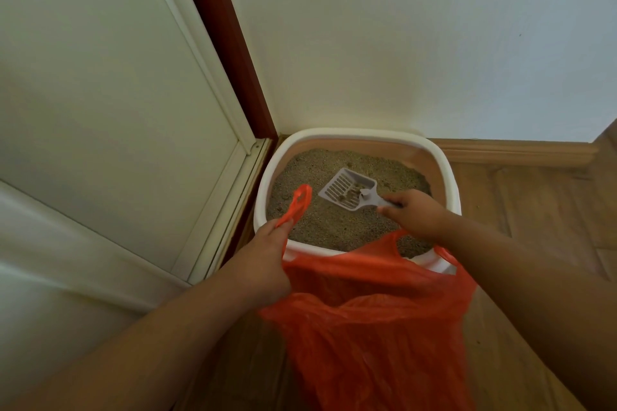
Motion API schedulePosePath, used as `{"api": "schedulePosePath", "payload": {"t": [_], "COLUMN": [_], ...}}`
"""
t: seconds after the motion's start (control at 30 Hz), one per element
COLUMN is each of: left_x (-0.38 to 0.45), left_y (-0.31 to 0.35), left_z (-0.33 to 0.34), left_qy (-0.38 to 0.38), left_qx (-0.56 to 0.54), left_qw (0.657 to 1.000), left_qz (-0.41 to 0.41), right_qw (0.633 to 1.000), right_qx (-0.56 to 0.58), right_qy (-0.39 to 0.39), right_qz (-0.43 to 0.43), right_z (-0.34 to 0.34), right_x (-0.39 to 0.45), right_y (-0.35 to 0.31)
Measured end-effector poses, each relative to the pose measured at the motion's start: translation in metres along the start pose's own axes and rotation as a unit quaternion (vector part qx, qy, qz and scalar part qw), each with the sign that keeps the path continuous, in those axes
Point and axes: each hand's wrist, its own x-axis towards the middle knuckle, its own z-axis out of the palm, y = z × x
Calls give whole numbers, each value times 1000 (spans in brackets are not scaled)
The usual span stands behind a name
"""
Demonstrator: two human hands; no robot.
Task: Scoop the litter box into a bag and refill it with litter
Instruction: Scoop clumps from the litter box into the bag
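While the left hand (263, 253) pinches a handle of the orange bag (367, 320) in front of the box (445, 173), the right hand (415, 213) grips the scoop (347, 188) handle, fingers curled round it. Scoop's over the litter (320, 220) with a few clumps in it, box tucked in the corner by the door (100, 93).

Orange bag (367, 327), white litter box (444, 170), tan litter (320, 220), pale grey slotted scoop (344, 190)
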Motion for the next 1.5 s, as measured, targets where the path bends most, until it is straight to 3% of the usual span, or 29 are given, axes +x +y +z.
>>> {"api": "schedulePosePath", "payload": {"t": [0.13, 0.27, 0.7, 0.87, 1.0, 1.13, 1.5], "left_x": [3, 6, 7, 7, 5, -1, -6], "left_y": [-7, -11, -16, -21, -21, -18, -16], "left_z": [4, 5, 3, 0, -6, -14, -15], "left_qy": [-11, 2, 40, 52, 45, 42, 62], "left_qx": [-21, -22, 1, 2, 10, 15, 5], "left_qw": [1000, 1000, 999, 999, 999, 998, 996], "left_qz": [9, 16, 8, 10, 17, 38, 60], "right_qw": [998, 1000, 995, 986, 980, 963, 906], "right_qx": [-37, 14, 101, 145, 81, -61, -284], "right_qy": [-55, -4, -2, -71, -152, -202, -191], "right_qz": [-17, -6, -9, -40, -96, -169, -248], "right_z": [-5, -5, -21, -42, -56, -58, -48], "right_x": [-3, -2, -3, -7, -12, -12, -20], "right_y": [-3, -2, -3, -12, -25, -47, -100]}}
